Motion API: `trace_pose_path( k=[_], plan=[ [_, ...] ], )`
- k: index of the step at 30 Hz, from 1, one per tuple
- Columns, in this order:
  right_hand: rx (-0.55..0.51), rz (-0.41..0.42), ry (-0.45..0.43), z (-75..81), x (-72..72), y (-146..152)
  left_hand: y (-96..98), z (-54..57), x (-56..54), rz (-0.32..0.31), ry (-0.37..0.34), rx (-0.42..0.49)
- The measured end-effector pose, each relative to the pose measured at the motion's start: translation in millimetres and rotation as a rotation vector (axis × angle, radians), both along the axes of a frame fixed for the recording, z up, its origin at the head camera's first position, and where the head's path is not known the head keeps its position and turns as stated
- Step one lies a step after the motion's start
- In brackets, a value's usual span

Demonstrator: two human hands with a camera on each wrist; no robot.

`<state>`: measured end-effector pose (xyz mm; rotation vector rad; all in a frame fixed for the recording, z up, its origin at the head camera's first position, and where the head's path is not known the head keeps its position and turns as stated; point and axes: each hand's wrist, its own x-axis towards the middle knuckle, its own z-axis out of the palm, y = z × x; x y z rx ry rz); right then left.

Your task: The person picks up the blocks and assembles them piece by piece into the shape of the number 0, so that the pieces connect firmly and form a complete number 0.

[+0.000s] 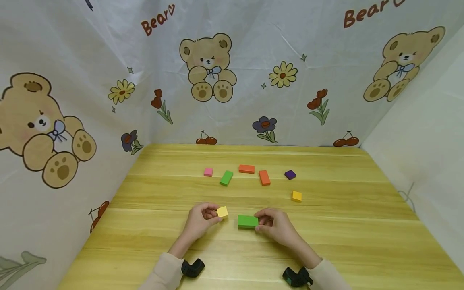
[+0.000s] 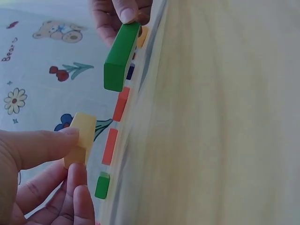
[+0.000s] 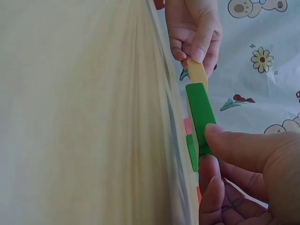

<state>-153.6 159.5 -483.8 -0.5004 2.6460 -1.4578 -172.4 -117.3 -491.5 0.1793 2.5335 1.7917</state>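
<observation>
My left hand pinches a small pale yellow block between thumb and fingers, near the middle of the table. Facing it, my right hand grips the right end of a green rectangular block, whose left end points toward the yellow one. A narrow gap separates the two blocks in the head view. Seen from the left wrist, the green block hangs above the tabletop, with the yellow block between my left thumb and fingertips.
Behind the hands lie a pink block, another green block, an orange-red block, a second orange-red block, a purple block and an orange-yellow block. A bear-print curtain borders the wooden table.
</observation>
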Motion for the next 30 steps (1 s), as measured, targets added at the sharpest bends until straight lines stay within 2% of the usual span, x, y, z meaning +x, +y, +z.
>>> trace_pose_path(
  k=[12,18,30],
  plan=[
    [-0.022,0.065,0.003,-2.2,18.8,3.8,-1.6,-2.3,19.0,-0.056,-0.011,0.006],
    [-0.044,0.085,0.010,-2.6,21.1,3.1,0.1,-5.8,22.4,-0.091,0.008,-0.001],
    [-0.018,0.107,0.028,-4.3,22.0,3.2,6.1,-6.1,25.1,-0.093,0.030,-0.011]
  ],
)
